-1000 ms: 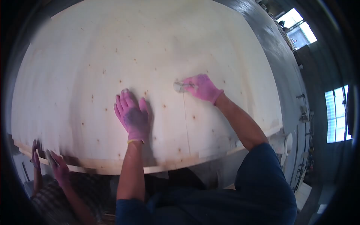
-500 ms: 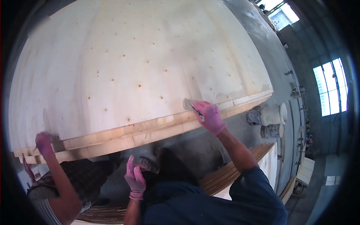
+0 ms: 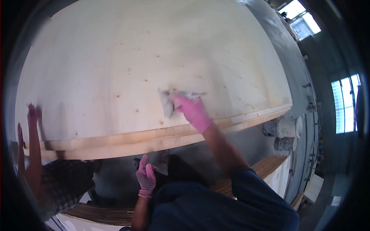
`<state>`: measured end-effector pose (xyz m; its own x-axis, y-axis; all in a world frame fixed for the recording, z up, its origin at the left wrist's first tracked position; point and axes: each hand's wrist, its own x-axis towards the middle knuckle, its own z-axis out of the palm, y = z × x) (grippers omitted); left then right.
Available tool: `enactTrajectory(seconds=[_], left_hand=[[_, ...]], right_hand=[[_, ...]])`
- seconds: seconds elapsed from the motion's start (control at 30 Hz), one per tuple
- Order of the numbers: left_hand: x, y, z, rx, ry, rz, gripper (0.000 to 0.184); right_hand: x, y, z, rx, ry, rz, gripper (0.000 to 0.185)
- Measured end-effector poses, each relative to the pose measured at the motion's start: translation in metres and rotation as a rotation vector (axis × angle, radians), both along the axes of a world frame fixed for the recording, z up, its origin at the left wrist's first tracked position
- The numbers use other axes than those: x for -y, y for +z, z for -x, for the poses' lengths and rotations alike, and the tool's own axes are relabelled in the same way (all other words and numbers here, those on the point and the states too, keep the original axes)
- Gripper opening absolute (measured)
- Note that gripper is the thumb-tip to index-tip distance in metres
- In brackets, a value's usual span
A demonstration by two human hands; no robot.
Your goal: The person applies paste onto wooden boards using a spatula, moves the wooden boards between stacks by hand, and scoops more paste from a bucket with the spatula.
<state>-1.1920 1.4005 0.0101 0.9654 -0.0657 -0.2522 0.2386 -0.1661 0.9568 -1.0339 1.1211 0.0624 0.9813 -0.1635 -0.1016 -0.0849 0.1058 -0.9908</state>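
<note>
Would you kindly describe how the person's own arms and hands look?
The left hand and right hand wear pink gloves ending at the wrist. The right sleeve is dark blue and short; both forearms are bare. Blur hides any markings on the right glove.

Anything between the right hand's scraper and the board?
Nothing visible. The right hand has the scraper over the board, no object between; blur hides whether the blade touches. The co-worker's hands are well off to the left.
</note>
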Motion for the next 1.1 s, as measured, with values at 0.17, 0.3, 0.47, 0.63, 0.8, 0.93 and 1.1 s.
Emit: enactTrajectory(seconds=[0.17,0.3,0.47,0.63,0.8,0.93,1.1], left_hand=[[-0.046,-0.019,0.002,-0.053,0.039,-0.002,0.042],[-0.092,-0.035,0.007,-0.144,0.070,-0.003,0.040],[-0.164,-0.039,0.015,-0.216,0.045,0.014,0.039],[-0.220,-0.044,0.006,-0.231,0.064,0.004,0.039],[-0.259,-0.048,0.005,-0.246,0.130,0.013,0.039],[-0.265,-0.063,0.014,-0.234,0.168,0.061,0.039],[-0.250,-0.044,0.007,-0.250,0.106,-0.035,0.039]], right_hand=[[0.011,-0.018,-0.084,-0.081,0.115,0.667,0.037],[-0.047,0.007,-0.046,0.278,0.108,1.358,0.021],[-0.125,0.020,0.026,0.162,0.030,1.302,0.023],[-0.170,0.021,-0.022,0.088,-0.060,1.274,0.025],[-0.189,0.018,-0.010,0.249,0.166,1.324,0.027],[-0.190,0.025,0.042,0.377,0.199,1.306,0.024],[-0.136,0.030,0.066,-0.265,0.006,0.243,0.019]])
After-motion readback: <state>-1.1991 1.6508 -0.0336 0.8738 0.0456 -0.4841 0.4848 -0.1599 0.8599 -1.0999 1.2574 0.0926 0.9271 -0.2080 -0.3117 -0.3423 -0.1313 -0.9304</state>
